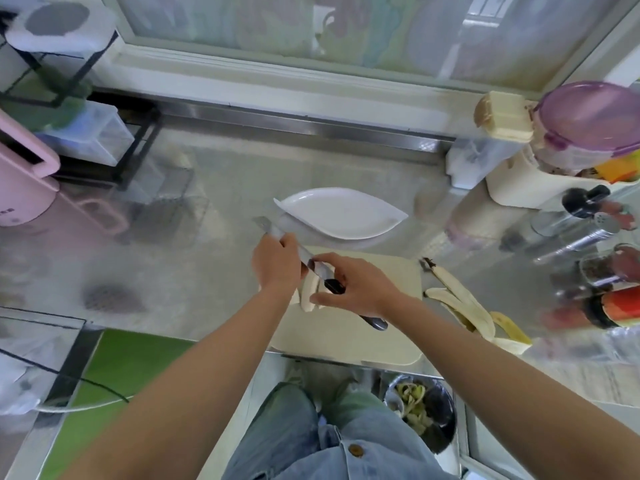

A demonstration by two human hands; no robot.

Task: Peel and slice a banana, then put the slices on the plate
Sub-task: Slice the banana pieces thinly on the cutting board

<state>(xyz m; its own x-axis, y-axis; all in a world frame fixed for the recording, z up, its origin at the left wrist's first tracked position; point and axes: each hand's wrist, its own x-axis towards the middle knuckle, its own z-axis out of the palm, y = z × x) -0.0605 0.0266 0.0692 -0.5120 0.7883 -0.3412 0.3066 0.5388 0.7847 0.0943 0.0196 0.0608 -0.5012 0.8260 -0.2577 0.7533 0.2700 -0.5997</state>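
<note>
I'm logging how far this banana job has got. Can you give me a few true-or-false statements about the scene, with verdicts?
1. The white plate holds no banana slices. True.
2. The banana peel lies on the plate. False: it lies on the counter, right of the cutting board.
3. The peeled banana lies on the cutting board. True.
4. The right hand hangs idle. False: it holds the knife over the banana.
5. The left hand rests on the plate. False: it grips the knife's metal part, short of the plate.
</note>
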